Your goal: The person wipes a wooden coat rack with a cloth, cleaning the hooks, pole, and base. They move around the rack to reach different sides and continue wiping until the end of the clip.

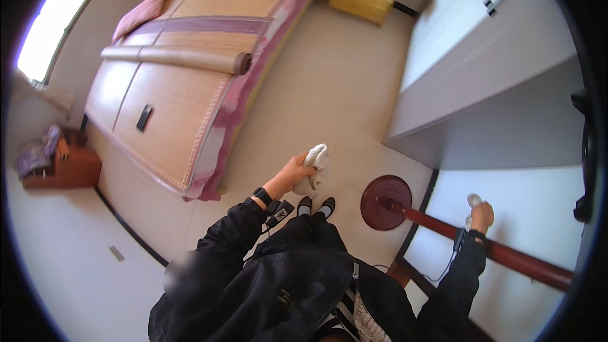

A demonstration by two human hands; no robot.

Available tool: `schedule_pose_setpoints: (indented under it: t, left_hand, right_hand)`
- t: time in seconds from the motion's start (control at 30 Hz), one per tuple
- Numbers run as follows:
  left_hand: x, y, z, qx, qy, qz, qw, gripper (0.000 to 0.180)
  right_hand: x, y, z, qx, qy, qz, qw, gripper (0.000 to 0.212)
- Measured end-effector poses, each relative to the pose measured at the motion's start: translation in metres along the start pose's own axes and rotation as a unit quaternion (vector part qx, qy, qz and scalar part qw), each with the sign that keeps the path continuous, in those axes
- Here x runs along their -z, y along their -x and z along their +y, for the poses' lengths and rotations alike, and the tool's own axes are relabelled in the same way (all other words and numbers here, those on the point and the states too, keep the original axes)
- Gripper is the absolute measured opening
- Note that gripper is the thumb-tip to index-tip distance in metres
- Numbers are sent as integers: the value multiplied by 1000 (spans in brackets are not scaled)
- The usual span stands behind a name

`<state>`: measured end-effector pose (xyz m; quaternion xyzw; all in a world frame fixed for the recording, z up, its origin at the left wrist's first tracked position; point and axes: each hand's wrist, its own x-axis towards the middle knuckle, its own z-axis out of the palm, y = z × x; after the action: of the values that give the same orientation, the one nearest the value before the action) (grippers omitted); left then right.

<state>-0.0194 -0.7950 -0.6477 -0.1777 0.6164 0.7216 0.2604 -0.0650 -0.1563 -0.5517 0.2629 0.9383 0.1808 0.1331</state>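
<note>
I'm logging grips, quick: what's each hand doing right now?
Left hand: closed, holding a white cloth.
Right hand: closed, holding a whitish item, possibly cloth; too small to tell.

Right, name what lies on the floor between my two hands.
In the head view, a round, dark red base sits on the floor between the left hand, holding a white cloth, and the right hand.

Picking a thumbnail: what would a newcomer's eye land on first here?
The big mat-topped bed at upper left, with a tan roll lying across it. Then the dark-red pole at lower right, with its round base on the floor. Near centre, the left grip holds a bunched white cloth.
</note>
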Motion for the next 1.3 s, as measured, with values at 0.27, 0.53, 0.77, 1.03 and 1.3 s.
schedule_pose_setpoints:
  t: [0.27, 0.53, 0.77, 1.03, 1.3]
  left_hand:
    - [59, 50, -18, 23, 128, 130, 983, 42]
    - [106, 118, -55, 3, 191, 239, 952, 41]
    - [101, 152, -63, 10, 198, 268, 943, 38]
    - [134, 181, -72, -42, 204, 284, 936, 40]
    - [332, 228, -88, -104, 106, 281, 948, 31]
  right_hand:
    - [7, 9, 1, -13, -69, 46, 996, 25]
    - [20, 13, -8, 39, 4, 11, 999, 24]
    - [1, -26, 0, 68, -34, -27, 997, 40]
    - [-37, 34, -70, 178, -660, -379, 624, 32]
    - [-52, 197, -129, 162, -652, -361, 647, 45]
